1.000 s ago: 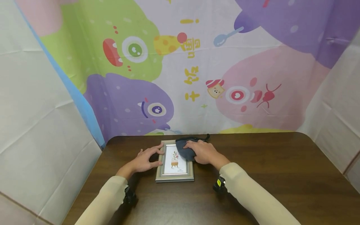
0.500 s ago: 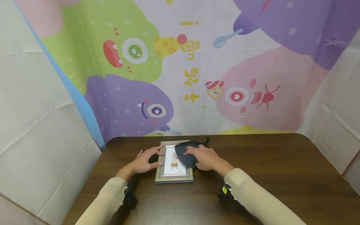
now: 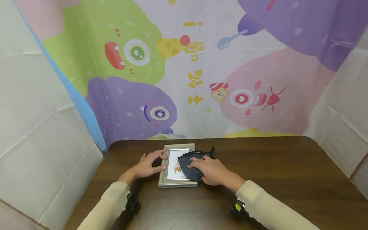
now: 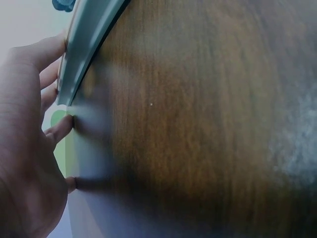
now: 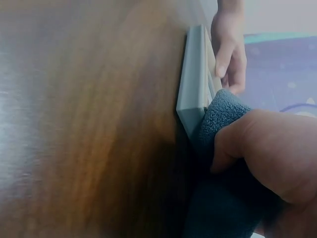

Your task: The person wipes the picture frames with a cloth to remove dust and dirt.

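Observation:
A silver picture frame lies flat on the brown table, with a small potted-plant picture inside. My left hand rests at its left side, thumb and fingertips touching the edge. In the left wrist view the fingers spread along the frame's side, some reaching to the tabletop. My right hand holds a dark blue-grey cloth against the frame's right half, covering part of the picture. The right wrist view shows the cloth's towel-like texture under the bent thumb, draped over the frame's corner.
The wooden table extends to both sides of the frame. A cartoon-printed curtain hangs right behind the back edge, and pale sheets close off the sides. Black wrist cameras sit beneath both forearms.
My right hand has slid the cloth down the frame toward me, baring the top right corner and covering more of the lower right. The left hand and the frame stay in place.

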Demonstrator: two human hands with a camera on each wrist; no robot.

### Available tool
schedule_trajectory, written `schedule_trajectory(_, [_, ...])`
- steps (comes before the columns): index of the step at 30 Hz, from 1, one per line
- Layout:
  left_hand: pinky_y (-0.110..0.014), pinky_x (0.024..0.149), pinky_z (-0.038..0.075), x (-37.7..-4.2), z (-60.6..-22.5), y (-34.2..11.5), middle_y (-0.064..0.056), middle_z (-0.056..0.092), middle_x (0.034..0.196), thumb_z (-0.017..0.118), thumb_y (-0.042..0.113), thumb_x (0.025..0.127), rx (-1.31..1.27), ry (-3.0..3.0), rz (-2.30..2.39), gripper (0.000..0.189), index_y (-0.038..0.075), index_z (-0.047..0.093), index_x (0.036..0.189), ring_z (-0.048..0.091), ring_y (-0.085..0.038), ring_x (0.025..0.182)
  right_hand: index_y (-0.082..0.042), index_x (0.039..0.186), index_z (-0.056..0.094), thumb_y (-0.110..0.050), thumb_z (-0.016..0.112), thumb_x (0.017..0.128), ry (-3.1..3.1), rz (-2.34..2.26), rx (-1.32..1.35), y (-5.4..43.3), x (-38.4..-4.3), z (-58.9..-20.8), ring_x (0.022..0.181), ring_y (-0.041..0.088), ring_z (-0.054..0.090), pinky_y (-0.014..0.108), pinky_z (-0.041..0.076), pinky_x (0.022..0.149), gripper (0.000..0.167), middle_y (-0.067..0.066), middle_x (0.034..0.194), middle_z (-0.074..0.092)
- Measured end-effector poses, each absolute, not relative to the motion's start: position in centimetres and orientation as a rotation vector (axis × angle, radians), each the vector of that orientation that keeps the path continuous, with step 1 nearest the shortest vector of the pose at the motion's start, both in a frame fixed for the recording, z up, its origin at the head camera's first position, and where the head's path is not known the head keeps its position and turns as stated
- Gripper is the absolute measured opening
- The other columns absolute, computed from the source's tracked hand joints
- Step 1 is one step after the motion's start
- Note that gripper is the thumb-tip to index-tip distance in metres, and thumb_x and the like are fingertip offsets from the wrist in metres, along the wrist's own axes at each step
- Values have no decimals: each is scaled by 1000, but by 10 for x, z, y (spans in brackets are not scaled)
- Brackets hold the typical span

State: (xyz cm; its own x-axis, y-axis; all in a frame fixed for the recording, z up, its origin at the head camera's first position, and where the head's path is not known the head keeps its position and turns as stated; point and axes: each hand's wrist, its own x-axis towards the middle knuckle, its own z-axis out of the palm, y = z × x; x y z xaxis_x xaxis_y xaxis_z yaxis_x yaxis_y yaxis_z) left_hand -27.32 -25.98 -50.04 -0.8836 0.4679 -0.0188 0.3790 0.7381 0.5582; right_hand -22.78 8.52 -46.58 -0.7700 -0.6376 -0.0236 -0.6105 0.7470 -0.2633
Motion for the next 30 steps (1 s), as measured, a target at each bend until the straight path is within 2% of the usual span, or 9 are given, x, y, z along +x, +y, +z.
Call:
schedule_trajectory(7, [-94, 128, 4, -273, -500, -260, -12, 35, 186, 75, 40, 106, 681, 2776, 844, 45, 18, 70, 146, 34, -52, 170, -28, 153, 70, -6, 87, 95, 2805, -342, -1067, 89, -213, -462, 139, 38, 67, 59, 67, 92, 64, 4, 175, 56])
schedule_trajectory(16, [-94, 128, 5, -272, -502, -260, -12, 37, 186, 75, 40, 106, 685, 2786, 838, 46, 19, 70, 146, 35, -53, 169, -30, 152, 71, -6, 87, 94, 2775, -334, -1100, 94, -197, -458, 134, 34, 68, 43, 64, 78, 64, 3, 174, 57])
schedule_trajectory(30, [-93, 129, 5, -273, -501, -259, -11, 36, 186, 75, 42, 105, 668, 2784, 836, 45, 20, 70, 145, 35, -52, 170, -30, 152, 70, -7, 88, 93, 2785, -326, -1121, 94, -190, -458, 132, 32, 68, 43, 63, 80, 66, 3, 174, 58])
